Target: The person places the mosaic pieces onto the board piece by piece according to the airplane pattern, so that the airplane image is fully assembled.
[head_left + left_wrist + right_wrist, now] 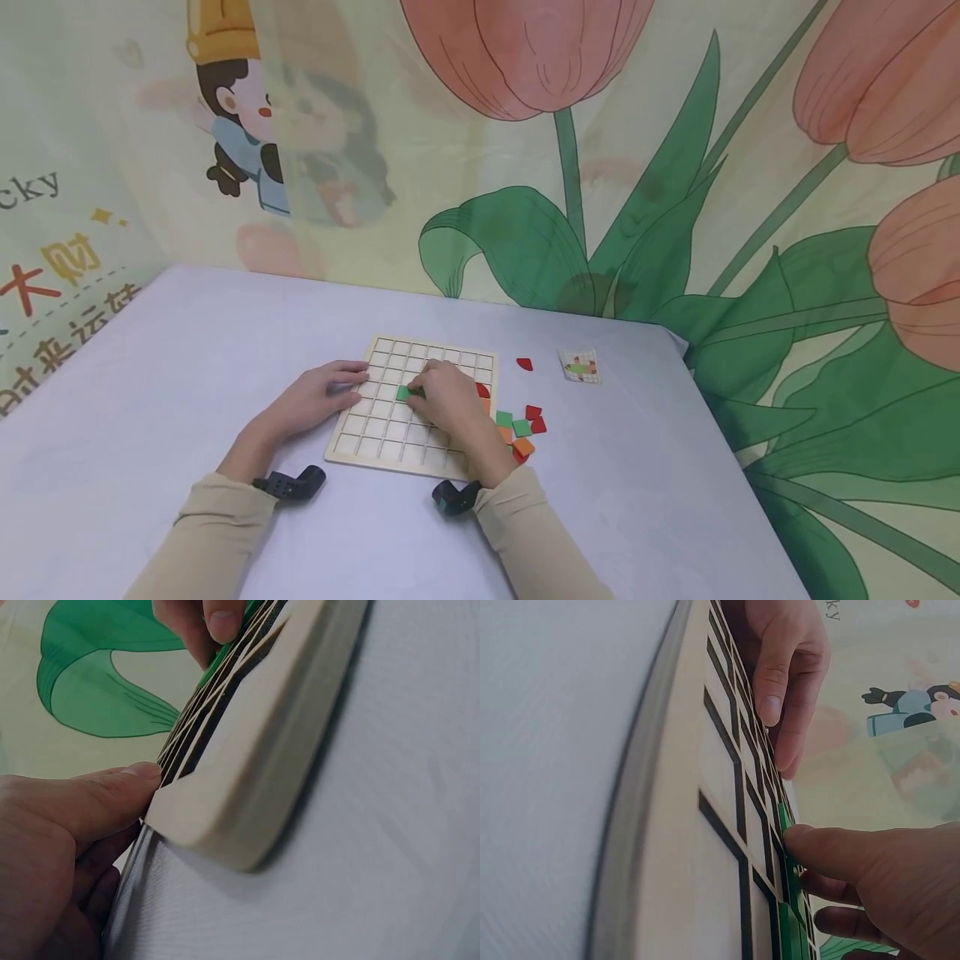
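Near: pale gridded board on white cloth. Left hand at board's left edge, fingers loosely extended, thumb touching rim. Right hand over mid-board, narrow grip, thumb and fingertips pinching green tile on grid. Rightward: loose coloured pieces, clustered. Farther: lone red piece, patterned card. Behind: printed tulips.

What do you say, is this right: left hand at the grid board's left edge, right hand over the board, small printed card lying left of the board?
Not quite: the small printed card lies to the right of the grid board, as the head view shows. The rest holds: left hand at the board's left edge, right hand over the board.
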`<act>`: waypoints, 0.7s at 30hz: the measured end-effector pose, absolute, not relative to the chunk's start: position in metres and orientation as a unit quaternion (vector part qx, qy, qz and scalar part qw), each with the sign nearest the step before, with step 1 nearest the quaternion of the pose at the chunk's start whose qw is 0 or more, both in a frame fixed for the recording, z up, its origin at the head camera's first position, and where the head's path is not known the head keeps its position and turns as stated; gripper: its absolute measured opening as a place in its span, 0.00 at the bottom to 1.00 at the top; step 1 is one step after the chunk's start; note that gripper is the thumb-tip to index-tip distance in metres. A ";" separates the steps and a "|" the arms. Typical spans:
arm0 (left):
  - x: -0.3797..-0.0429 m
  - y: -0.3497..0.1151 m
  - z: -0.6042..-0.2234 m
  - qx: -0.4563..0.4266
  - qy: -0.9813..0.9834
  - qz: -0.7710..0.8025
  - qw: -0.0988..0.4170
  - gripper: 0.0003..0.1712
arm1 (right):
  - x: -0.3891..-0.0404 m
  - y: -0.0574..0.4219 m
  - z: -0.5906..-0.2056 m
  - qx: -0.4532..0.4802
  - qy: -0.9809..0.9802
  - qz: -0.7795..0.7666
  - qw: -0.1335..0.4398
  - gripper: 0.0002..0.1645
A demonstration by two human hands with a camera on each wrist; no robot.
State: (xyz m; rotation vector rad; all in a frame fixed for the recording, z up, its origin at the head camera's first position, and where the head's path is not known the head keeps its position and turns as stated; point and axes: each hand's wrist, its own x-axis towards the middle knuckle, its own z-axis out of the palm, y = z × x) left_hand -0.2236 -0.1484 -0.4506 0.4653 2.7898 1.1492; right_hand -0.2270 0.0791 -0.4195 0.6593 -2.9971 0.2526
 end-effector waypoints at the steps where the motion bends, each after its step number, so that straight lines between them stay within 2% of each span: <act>1: -0.223 -0.148 -0.450 0.151 0.913 0.376 0.046 0.25 | -0.227 0.079 -0.420 0.214 -0.973 0.082 0.031 0.13; 15: -0.223 -0.149 -0.450 0.159 0.910 0.379 0.047 0.25 | -0.231 0.089 -0.414 0.233 -0.967 0.090 0.044 0.07; 21: -0.224 -0.148 -0.450 0.160 0.910 0.379 0.046 0.25 | -0.236 0.113 -0.403 0.193 -0.967 0.165 0.003 0.12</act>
